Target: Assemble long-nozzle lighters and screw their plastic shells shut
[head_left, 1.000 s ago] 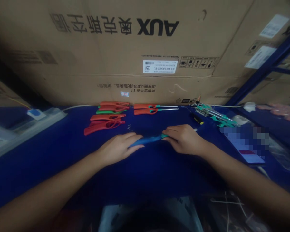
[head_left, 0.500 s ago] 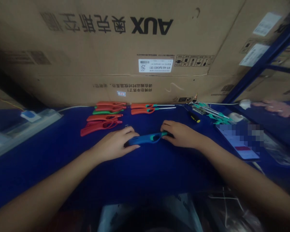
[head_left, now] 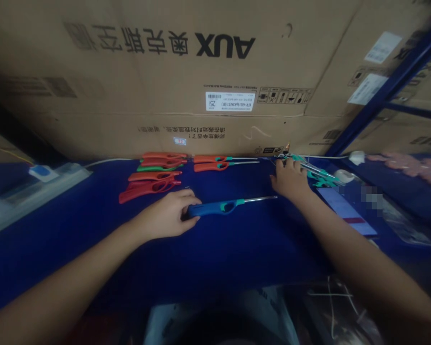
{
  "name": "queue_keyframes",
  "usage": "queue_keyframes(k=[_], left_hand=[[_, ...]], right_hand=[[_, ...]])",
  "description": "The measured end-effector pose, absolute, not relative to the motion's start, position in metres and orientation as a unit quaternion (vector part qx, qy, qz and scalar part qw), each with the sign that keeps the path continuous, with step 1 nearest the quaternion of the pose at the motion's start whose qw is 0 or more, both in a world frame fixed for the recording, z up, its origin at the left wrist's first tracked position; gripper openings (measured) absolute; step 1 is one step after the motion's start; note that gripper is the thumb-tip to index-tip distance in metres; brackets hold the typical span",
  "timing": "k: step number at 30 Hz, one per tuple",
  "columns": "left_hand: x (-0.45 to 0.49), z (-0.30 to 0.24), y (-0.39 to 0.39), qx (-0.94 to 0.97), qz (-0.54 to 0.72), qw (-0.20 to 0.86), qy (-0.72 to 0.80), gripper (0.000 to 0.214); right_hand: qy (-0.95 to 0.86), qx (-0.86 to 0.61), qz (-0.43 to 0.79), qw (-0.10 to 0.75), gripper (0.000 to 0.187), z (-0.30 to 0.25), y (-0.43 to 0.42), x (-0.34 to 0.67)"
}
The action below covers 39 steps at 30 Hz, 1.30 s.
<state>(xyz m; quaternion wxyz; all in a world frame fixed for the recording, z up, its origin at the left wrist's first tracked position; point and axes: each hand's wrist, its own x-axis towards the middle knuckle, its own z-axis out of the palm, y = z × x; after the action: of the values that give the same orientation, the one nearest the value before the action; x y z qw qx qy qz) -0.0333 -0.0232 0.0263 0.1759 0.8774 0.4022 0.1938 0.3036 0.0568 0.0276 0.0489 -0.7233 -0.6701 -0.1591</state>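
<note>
My left hand (head_left: 170,213) is closed around the rear end of a blue gas lighter (head_left: 211,208). The lighter has a green trigger part, and its metal tube points right, fully exposed. At the back right, my right hand (head_left: 290,179) is over the near-left edge of a pile of metal lighter tubes with green parts (head_left: 319,170). Its thumb stands apart from the bent fingers, whose tips are hidden; nothing shows in its grasp. The spot where a black and yellow screwdriver lay is covered by this hand.
Several red, orange and green lighter handles (head_left: 151,187) lie at the back left. Two orange lighters with tubes (head_left: 211,166) lie beside them. A phone (head_left: 346,211) rests at the right. A large cardboard box (head_left: 147,100) stands behind the blue tabletop (head_left: 219,254).
My right hand has let go of the lighter's front end and moved right and back to the tube pile. The lighter's metal tube now shows. My left hand still holds the lighter.
</note>
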Motion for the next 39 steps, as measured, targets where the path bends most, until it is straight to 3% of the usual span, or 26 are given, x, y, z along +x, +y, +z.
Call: queue_keyframes(k=[5,8,11,13,15,20,29,34,39], left_hand=[[-0.026,0.018,-0.027,0.854,0.247,0.217,0.404,0.023],[-0.018,0.011,-0.031,0.84,0.272,0.216,0.416,0.024],[-0.014,0.008,-0.036,0.846,0.265,0.19,0.422,0.027],[-0.012,0.009,-0.039,0.852,0.249,0.175,0.425,0.027],[-0.011,0.011,-0.042,0.857,0.234,0.168,0.426,0.027],[-0.01,0.014,-0.044,0.869,0.207,0.179,0.411,0.03],[-0.01,0.013,-0.046,0.879,0.186,0.156,0.41,0.029],[-0.009,0.011,-0.047,0.878,0.203,0.168,0.399,0.026],[-0.005,0.002,-0.046,0.868,0.255,0.206,0.373,0.031]], right_hand=[[-0.646,-0.761,-0.065,0.026,0.036,0.037,0.065,0.321],[-0.647,-0.757,-0.075,0.055,0.033,0.045,0.064,0.319],[-0.682,-0.692,-0.082,0.223,0.035,0.052,0.059,0.306],[-0.716,-0.591,-0.02,0.37,0.032,0.055,0.052,0.289],[-0.743,-0.507,0.087,0.429,0.03,0.054,0.043,0.269],[-0.821,-0.394,0.217,0.352,0.026,0.047,0.014,0.222],[-0.822,-0.38,0.202,0.374,0.021,0.04,0.004,0.205],[-0.764,-0.394,0.228,0.457,0.016,0.047,0.008,0.206],[-0.598,-0.4,0.382,0.58,0.029,0.055,0.018,0.213]])
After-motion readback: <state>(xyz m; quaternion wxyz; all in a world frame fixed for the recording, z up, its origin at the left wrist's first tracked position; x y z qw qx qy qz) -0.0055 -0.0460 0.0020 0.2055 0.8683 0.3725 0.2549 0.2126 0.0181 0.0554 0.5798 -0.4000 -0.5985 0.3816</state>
